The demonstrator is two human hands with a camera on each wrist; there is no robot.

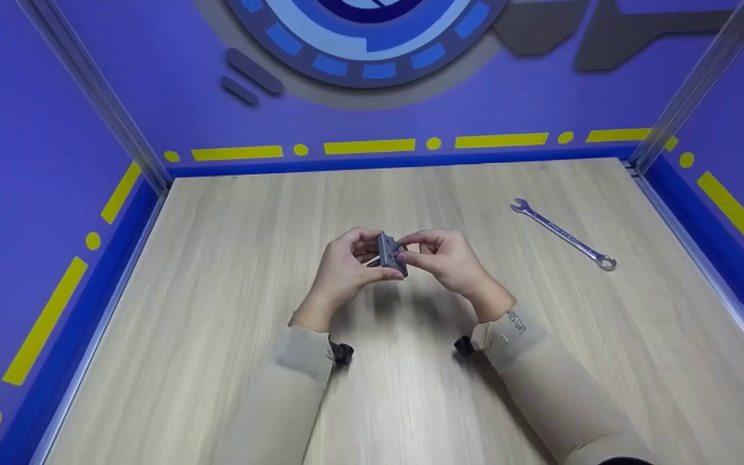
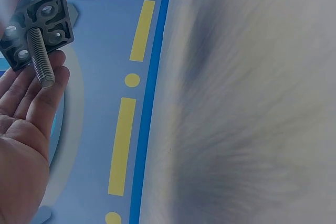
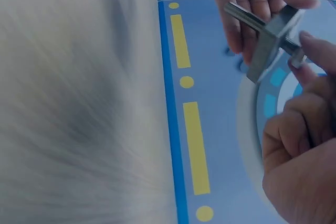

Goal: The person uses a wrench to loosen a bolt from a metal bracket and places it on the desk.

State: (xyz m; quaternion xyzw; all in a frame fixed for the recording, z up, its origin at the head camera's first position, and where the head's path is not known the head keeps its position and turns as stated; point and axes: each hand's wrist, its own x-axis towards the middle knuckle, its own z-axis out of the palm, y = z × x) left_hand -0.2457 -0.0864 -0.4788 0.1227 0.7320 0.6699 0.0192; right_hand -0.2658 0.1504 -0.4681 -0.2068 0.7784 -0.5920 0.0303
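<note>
Above the middle of the table, my left hand (image 1: 348, 265) grips a grey square plate (image 1: 386, 253) by its edges, thumb along one side and fingers opposite. The left wrist view shows this plate (image 2: 65, 22) with holes near its corners and ribs on its face. A threaded bolt (image 2: 41, 59) runs through its centre, the threaded end pointing toward the left palm. On the far face, my right hand (image 1: 447, 258) pinches the head end of the bolt (image 3: 296, 56) between thumb and index finger. Its other fingers (image 3: 291, 129) are curled.
A combination wrench (image 1: 562, 234) lies diagonally on the right part of the wooden table (image 1: 185, 310). Blue panels (image 1: 372, 123) with yellow marks stand at the back and on both sides. Metal posts (image 1: 101, 90) rise at the back corners.
</note>
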